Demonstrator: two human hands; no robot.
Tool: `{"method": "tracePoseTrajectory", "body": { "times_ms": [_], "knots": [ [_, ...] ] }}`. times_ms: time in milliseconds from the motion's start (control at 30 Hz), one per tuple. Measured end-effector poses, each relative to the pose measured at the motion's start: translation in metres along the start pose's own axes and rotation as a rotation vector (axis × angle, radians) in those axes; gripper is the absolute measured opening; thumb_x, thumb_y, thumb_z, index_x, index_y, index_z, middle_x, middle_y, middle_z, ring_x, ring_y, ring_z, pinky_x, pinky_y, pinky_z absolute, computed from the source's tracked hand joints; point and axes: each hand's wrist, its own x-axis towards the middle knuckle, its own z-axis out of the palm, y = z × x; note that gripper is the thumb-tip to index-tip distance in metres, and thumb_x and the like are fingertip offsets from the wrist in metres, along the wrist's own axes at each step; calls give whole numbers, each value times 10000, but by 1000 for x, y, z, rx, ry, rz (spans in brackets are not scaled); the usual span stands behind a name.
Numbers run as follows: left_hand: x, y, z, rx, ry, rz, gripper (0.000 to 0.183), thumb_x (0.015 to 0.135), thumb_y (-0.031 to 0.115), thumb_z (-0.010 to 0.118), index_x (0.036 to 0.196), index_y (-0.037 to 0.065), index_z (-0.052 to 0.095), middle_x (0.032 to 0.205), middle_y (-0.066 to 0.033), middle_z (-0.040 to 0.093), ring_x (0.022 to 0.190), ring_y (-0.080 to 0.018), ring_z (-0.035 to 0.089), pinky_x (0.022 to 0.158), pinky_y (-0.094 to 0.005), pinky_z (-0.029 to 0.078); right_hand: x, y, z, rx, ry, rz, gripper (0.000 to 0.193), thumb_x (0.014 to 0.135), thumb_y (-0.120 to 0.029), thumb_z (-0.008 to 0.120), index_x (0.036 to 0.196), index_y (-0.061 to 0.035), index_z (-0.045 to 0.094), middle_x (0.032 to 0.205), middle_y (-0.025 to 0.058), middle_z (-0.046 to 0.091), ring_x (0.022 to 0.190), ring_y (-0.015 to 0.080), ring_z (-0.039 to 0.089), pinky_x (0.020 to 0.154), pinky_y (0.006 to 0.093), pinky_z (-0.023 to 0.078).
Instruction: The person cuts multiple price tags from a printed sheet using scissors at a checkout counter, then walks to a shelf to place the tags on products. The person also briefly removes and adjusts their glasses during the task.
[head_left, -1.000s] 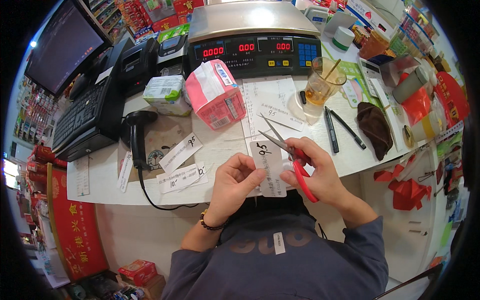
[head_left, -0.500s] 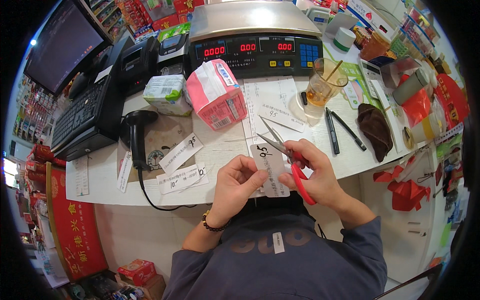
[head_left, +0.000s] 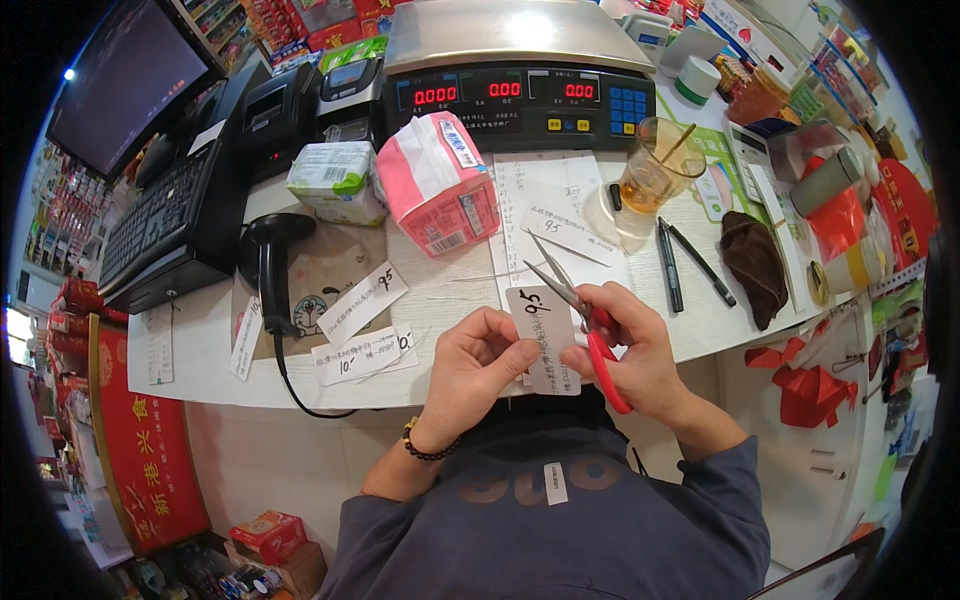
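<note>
The white table spans mid-frame, bearing a scale upper centre, two pens and a brown cloth item centre right.

Bold black handwritten digits at the far end of the white card in the left hand, with finer handwriting below. Similar digits and script on the loose paper strips and on the slip farther off. Handwritten columns on the sheet underneath. Red lit digits in three windows of the scale. Printing on the pink package, apparently too small for sure reading. Large yellow characters along the red banner; big dim letters across the dark shirt.
</note>
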Motion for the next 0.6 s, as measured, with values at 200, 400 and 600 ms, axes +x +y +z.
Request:
{"method": "tracePoseTrajectory", "body": {
  "times_ms": [200,400,600],
  "knots": [
    [-1,3,-2,51,34,37,132,806,30,621,880,-7,518,830,-26,582,742,-66,548,659,-202,454,1,0,-1,-35,-10,-4,457,644,-58,740,1058,-20,549,723,18,462,548,77,350,480,212,290],
    [-3,6,-6,168,90,86,135,801,4,614,916,-32,552,846,-32,593,766,-75,559,690,-207,459,1,0,-2,-51,-21,-15,435,650,-44,728,1049,-21,557,726,19,475,544,68,350,473,203,289],
    [-3,6,-10,307,120,222,171,783,-25,617,954,-35,599,837,-45,607,745,-86,561,664,-198,451,1,-4,-5,-81,-40,33,421,663,-52,722,1049,-18,556,753,19,476,571,68,356,496,197,297]
  ]
}}
